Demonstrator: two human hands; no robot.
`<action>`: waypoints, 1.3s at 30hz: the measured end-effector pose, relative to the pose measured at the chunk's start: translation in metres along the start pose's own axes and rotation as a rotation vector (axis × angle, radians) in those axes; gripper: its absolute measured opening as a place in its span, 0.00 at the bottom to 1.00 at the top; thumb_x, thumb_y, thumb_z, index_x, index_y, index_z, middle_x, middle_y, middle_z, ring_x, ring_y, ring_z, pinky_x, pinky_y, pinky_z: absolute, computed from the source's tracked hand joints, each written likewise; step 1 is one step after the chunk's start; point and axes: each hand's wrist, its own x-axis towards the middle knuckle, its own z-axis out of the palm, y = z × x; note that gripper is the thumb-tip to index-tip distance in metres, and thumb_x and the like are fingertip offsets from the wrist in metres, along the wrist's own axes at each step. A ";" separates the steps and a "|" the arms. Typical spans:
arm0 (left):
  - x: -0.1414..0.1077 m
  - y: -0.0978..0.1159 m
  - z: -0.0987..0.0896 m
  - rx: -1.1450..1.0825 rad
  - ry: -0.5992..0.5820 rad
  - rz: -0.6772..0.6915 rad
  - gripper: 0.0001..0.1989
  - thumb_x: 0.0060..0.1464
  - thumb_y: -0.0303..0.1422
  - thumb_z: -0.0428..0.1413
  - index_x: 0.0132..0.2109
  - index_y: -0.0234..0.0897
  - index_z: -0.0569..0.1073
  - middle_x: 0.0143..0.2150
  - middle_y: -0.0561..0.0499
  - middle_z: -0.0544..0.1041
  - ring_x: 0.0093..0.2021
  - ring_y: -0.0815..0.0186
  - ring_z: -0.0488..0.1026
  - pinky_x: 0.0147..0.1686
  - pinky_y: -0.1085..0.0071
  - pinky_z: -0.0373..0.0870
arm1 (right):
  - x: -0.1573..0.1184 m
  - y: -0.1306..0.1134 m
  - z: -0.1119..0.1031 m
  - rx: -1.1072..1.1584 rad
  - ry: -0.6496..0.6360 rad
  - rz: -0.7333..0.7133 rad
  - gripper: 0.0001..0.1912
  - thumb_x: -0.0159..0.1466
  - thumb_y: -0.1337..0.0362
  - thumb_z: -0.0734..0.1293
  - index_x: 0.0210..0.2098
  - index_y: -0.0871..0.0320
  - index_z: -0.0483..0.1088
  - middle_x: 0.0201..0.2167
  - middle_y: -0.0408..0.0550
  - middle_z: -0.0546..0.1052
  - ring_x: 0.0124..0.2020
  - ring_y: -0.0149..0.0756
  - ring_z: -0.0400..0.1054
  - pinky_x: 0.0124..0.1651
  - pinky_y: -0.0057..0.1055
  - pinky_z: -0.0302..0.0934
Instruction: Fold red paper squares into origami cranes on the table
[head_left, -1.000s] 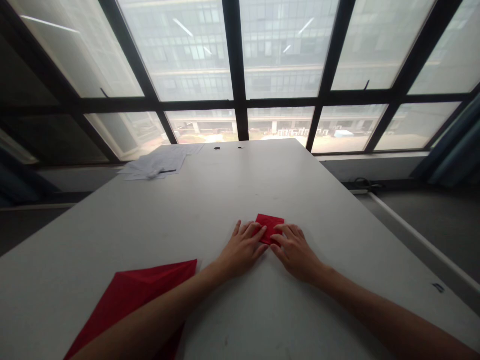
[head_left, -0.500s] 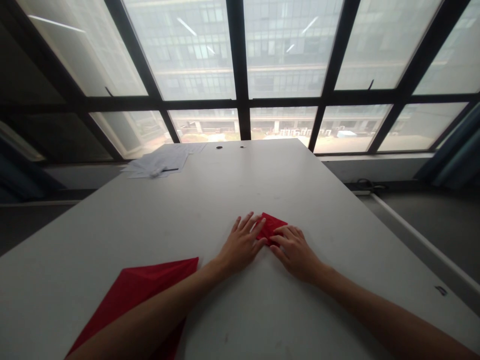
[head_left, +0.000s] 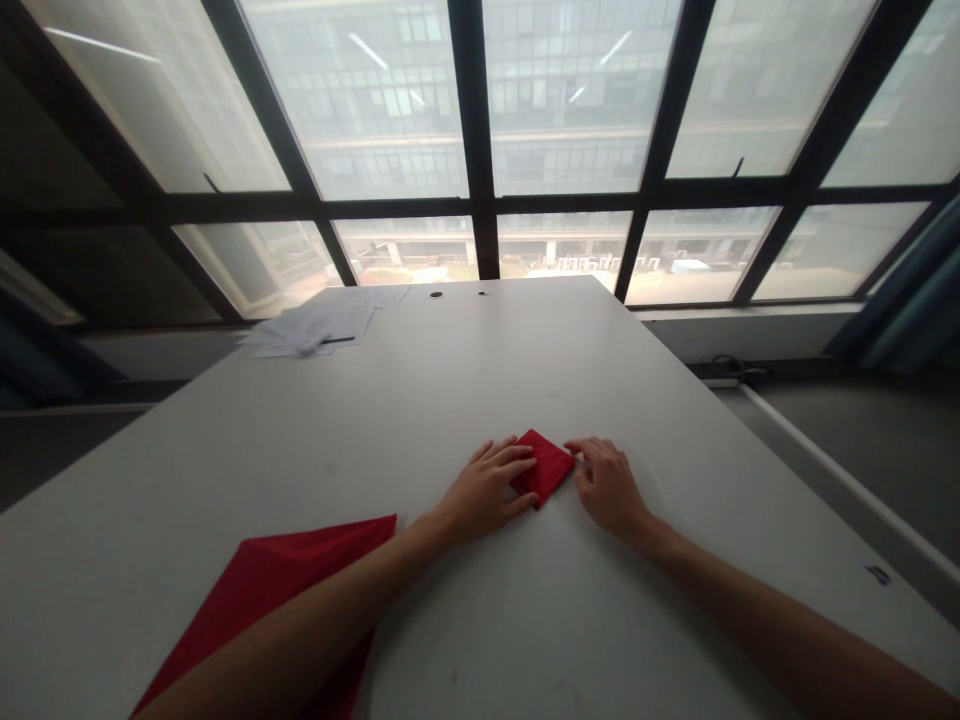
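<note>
A small folded red sheet (head_left: pixel 549 467) lies on the white table as a diamond; I cannot tell whether it is paper or cloth. My left hand (head_left: pixel 487 490) rests flat over its left side, fingers spread, hiding that edge. At its right corner is my right hand (head_left: pixel 609 485), with the fingers bent and the thumb and forefinger apart beside the corner. A larger red sheet (head_left: pixel 255 590) lies at the lower left, partly covered by my left forearm.
The white table (head_left: pixel 450 390) runs away toward large windows. Loose papers (head_left: pixel 322 318) with a dark pen (head_left: pixel 337 340) on them lie at the far left. A small dark mark (head_left: pixel 877 575) is near the right edge. Two holes show at the far end.
My right hand has drawn back from the top of the small sheet to its right corner, so more red shows. My left hand has shifted slightly and stays on the sheet.
</note>
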 end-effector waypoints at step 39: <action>0.001 0.008 -0.011 -0.107 -0.045 0.201 0.15 0.65 0.31 0.52 0.57 0.45 0.71 0.54 0.47 0.73 0.56 0.62 0.69 0.67 0.57 0.52 | 0.004 -0.004 0.000 0.033 -0.064 -0.107 0.03 0.61 0.68 0.69 0.32 0.54 0.74 0.37 0.47 0.74 0.42 0.41 0.66 0.49 0.38 0.58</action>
